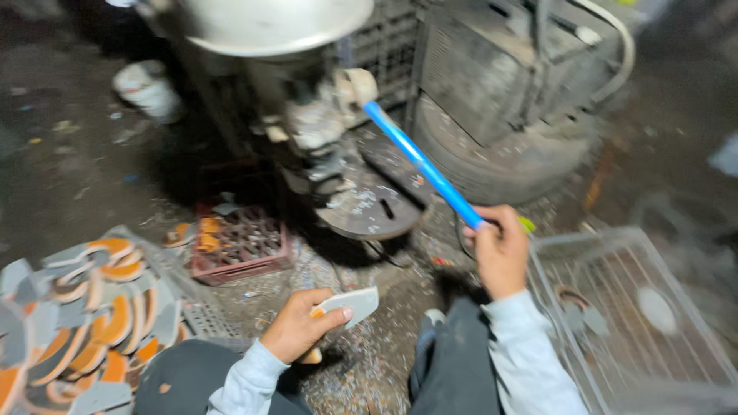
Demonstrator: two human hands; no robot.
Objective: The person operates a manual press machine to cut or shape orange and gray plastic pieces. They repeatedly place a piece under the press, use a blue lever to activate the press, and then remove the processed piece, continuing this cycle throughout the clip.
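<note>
Holding a flat grey sole-shaped piece (350, 303) with an orange underside, the left hand (298, 327) sits nearest, low and centre, its grip closed thumb-over-top on that piece above the littered floor (361, 369). Right hand (501, 250): grip wrapped fully round the lower end of a blue-handled brush (421, 164), which slants up and left, its pale head touching the machine (307, 115). Both arms in light blue sleeves (523, 361); dark trousers over the knees. Left edge: heap of grey-and-orange sole pieces (84, 315), overlapping, in a pale crate. Right edge: clear wire-ribbed crate (638, 323), a few flat pieces inside. Middle distance: red plastic crate (238, 242) holding a few orange pieces, just left of a round dark plate (369, 204) strewn with pale chips at the machine's base. Farther: white bucket (147, 88) on the floor, upper left; large pale disc (277, 23) at the machine's top; dark metal housing (500, 77) behind, blurred.
</note>
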